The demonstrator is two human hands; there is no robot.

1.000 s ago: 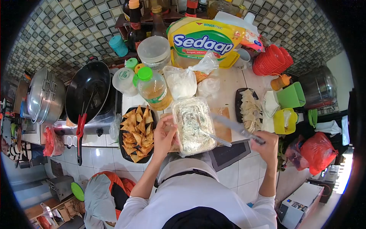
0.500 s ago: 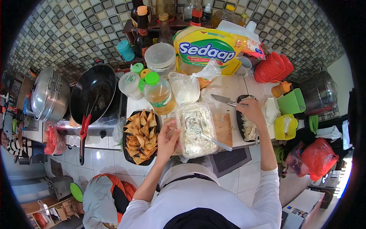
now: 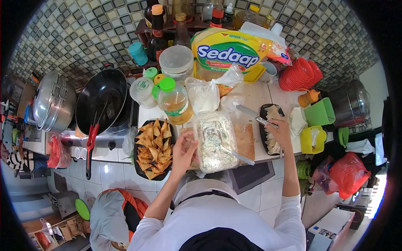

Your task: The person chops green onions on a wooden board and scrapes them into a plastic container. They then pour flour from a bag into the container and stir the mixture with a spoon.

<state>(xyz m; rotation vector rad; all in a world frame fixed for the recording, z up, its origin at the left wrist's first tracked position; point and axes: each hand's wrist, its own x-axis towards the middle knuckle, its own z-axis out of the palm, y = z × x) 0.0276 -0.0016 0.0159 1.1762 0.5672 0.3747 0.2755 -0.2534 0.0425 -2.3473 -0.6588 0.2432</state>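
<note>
My left hand (image 3: 185,150) is closed at the left side of a clear plastic container (image 3: 214,142) with a pale, green-flecked mixture in it; its fingers curl near the rim. A spoon (image 3: 238,155) rests in the mixture, its handle pointing right. My right hand (image 3: 279,133) grips a knife (image 3: 250,112) by the handle, blade toward the upper left, over a black tray (image 3: 264,114) of pale folded wrappers (image 3: 273,146). Partly under the container lies a wooden board (image 3: 245,142).
Left of the container stands a black tray of fried triangles (image 3: 154,148). Behind are an oil bottle (image 3: 175,102), a tied bag of white powder (image 3: 202,96) and a yellow Sedaap pack (image 3: 228,54). A wok (image 3: 100,96) sits far left; red cups (image 3: 297,75) stand right.
My right hand has moved down toward me over the tray of wrappers, and the knife has come with it, its handle now more tilted. My left hand has barely moved.
</note>
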